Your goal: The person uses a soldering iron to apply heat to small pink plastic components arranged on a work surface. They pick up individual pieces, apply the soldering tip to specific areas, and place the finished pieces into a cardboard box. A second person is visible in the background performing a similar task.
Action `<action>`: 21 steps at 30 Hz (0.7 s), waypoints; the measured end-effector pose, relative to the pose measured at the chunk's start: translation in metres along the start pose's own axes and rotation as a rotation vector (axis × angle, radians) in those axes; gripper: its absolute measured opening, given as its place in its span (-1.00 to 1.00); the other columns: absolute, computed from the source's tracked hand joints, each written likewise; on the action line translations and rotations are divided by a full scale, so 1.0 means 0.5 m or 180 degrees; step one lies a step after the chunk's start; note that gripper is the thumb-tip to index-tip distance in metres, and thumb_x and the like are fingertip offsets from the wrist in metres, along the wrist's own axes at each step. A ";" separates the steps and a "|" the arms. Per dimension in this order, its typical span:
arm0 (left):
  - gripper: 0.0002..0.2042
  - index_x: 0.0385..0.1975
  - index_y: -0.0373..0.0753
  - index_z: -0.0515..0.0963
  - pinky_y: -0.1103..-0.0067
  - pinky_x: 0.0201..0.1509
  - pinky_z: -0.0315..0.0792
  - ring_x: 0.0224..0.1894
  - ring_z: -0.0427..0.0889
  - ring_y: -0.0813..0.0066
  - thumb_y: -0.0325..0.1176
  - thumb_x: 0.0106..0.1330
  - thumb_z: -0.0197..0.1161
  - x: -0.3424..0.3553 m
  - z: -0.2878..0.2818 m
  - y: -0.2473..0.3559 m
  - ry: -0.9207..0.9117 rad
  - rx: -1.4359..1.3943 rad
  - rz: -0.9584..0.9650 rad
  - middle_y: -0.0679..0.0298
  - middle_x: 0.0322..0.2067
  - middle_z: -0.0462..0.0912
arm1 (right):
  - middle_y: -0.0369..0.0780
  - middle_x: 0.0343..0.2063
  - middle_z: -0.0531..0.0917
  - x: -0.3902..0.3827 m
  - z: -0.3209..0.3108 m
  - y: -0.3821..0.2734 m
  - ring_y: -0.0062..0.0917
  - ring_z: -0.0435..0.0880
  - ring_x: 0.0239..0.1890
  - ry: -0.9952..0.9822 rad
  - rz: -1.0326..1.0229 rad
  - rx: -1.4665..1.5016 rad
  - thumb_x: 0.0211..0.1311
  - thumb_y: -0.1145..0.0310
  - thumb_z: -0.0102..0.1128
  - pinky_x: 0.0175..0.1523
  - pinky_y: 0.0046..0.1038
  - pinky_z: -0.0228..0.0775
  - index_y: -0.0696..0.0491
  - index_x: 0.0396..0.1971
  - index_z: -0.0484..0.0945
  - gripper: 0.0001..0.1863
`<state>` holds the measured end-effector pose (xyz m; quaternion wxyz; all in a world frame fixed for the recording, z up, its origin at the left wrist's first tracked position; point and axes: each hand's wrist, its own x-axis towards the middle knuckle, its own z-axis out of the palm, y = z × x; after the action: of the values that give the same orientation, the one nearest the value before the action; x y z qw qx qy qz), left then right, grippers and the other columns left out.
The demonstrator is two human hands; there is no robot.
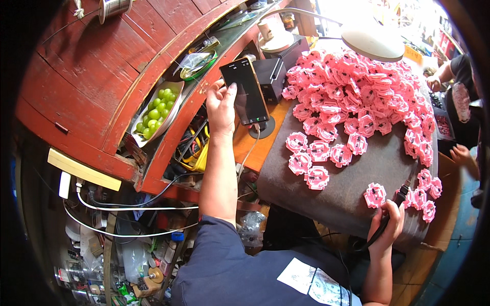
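My left hand (pixel 222 108) is raised beside a dark-screened phone (pixel 246 94), which stands upright on a round-based holder (pixel 262 127). Its thumb overlaps the screen's left edge and the fingers are apart, gripping nothing. In my right hand (pixel 389 223), at the near edge of the dark work surface (pixel 352 196), is a soldering iron (pixel 402 193) with a black handle and cord. The iron points away from me, among small pink plastic parts. One pink part (pixel 375 196) lies just left of it, and several more (pixel 419 199) lie to its right.
A large heap of pink parts (pixel 357 92) covers the far side, under a white lamp (pixel 372 41). Left are a bowl of green grapes (pixel 158 112), a red wooden cabinet (pixel 87 76) and white cables (pixel 138 208). Another person's hand (pixel 463 155) shows at right.
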<state>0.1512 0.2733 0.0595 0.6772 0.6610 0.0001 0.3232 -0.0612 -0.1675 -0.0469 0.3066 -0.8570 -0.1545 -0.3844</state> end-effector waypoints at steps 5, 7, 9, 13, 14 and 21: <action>-0.70 0.13 -0.30 0.46 0.65 -0.02 0.53 -0.16 0.64 0.60 -0.42 0.51 0.36 0.019 -0.007 -0.006 -0.0076 -0.0246 -0.0115 0.30 -0.17 0.69 | -0.08 -0.21 0.64 -0.001 0.002 0.000 -0.24 0.59 -0.25 0.0051 -0.0053 -0.0024 0.28 0.67 0.24 -0.11 -0.29 0.50 0.16 0.17 0.50 -0.56; -0.72 0.10 -0.29 0.48 0.65 -0.03 0.53 -0.18 0.64 0.61 -0.42 0.50 0.36 0.022 -0.009 -0.008 -0.0072 -0.0353 -0.0183 0.30 -0.18 0.69 | -0.08 -0.21 0.64 0.000 0.002 0.000 -0.23 0.59 -0.24 0.0047 -0.0085 -0.0047 0.28 0.67 0.24 -0.10 -0.28 0.50 0.17 0.16 0.50 -0.56; -0.73 0.09 -0.30 0.49 0.65 -0.05 0.54 -0.18 0.65 0.60 -0.43 0.50 0.36 0.026 -0.014 -0.011 -0.0142 -0.0439 -0.0211 0.30 -0.19 0.70 | -0.05 -0.20 0.65 -0.001 0.000 -0.002 -0.14 0.61 -0.23 0.0003 -0.0018 -0.0023 0.28 0.67 0.24 -0.05 -0.17 0.48 0.17 0.13 0.49 -0.58; -0.83 -0.03 -0.26 0.55 0.59 -0.13 0.65 -0.22 0.76 0.51 -0.42 0.51 0.35 0.036 -0.013 -0.019 -0.0151 -0.0534 -0.0167 0.26 -0.18 0.75 | 0.00 -0.17 0.69 -0.010 -0.003 -0.003 0.04 0.63 -0.23 -0.0066 0.0108 0.0017 0.26 0.69 0.26 0.04 0.03 0.45 0.16 0.09 0.49 -0.60; -0.84 -0.03 -0.27 0.55 0.58 -0.12 0.66 -0.23 0.76 0.49 -0.43 0.50 0.36 0.041 -0.010 -0.021 -0.0106 -0.0535 -0.0136 0.26 -0.19 0.76 | 0.00 -0.17 0.69 -0.011 -0.002 -0.002 0.04 0.63 -0.24 -0.0057 0.0088 0.0002 0.25 0.69 0.26 0.03 0.03 0.45 0.16 0.09 0.49 -0.60; -0.80 -0.02 -0.30 0.58 0.54 -0.05 0.66 -0.18 0.76 0.48 -0.46 0.46 0.41 0.055 0.007 -0.010 -0.0251 -0.0328 -0.0075 0.27 -0.18 0.76 | -0.01 -0.17 0.70 -0.013 0.001 0.000 0.03 0.64 -0.23 -0.0072 0.0065 -0.0002 0.25 0.70 0.26 0.01 0.00 0.45 0.16 0.10 0.48 -0.58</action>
<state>0.1767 0.2826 0.0673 0.7136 0.6374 -0.0354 0.2884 -0.0652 -0.1676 -0.0519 0.3085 -0.8629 -0.1492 -0.3715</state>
